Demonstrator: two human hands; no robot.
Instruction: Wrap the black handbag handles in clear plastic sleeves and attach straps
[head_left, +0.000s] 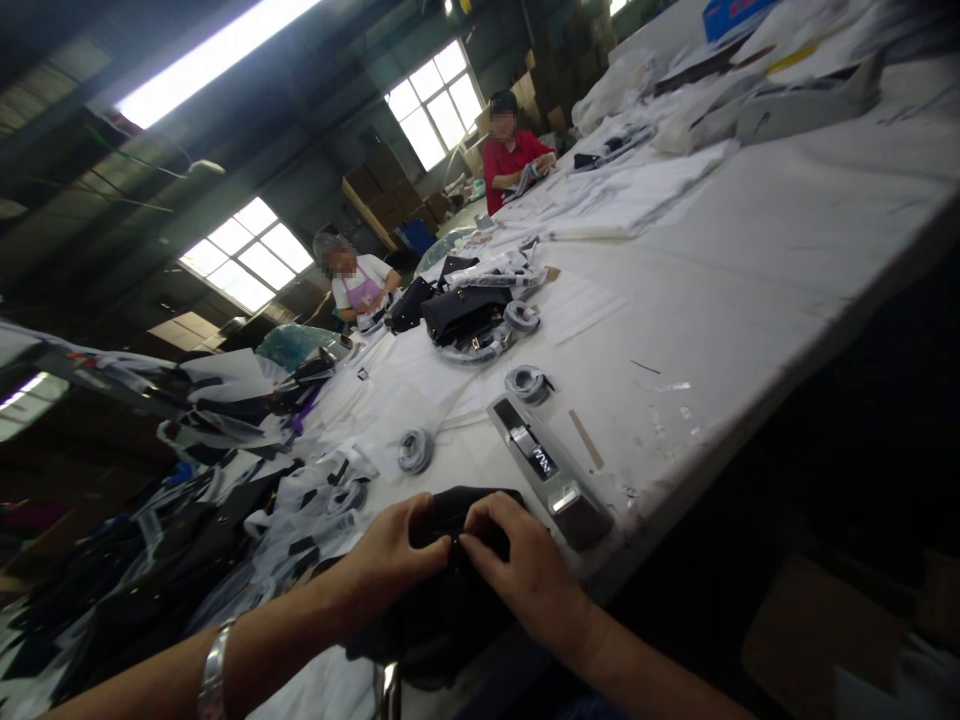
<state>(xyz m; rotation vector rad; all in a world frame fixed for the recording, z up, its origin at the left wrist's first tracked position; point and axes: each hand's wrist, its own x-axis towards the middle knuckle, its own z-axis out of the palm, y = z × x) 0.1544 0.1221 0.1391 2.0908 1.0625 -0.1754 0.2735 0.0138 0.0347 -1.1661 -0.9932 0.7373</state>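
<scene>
My left hand and my right hand both grip a black bag at the near edge of the white table. The fingers of both hands are curled and pinch the bag's top at its middle, thumbs nearly touching. A silver bracelet sits on my left wrist. The lower part of the bag is hidden under my hands and forearms.
A long metal tool lies just right of the bag. Rolled straps and another roll lie beyond. More black bags sit mid-table. Wrapped bags pile up at left. Two people work at the far end.
</scene>
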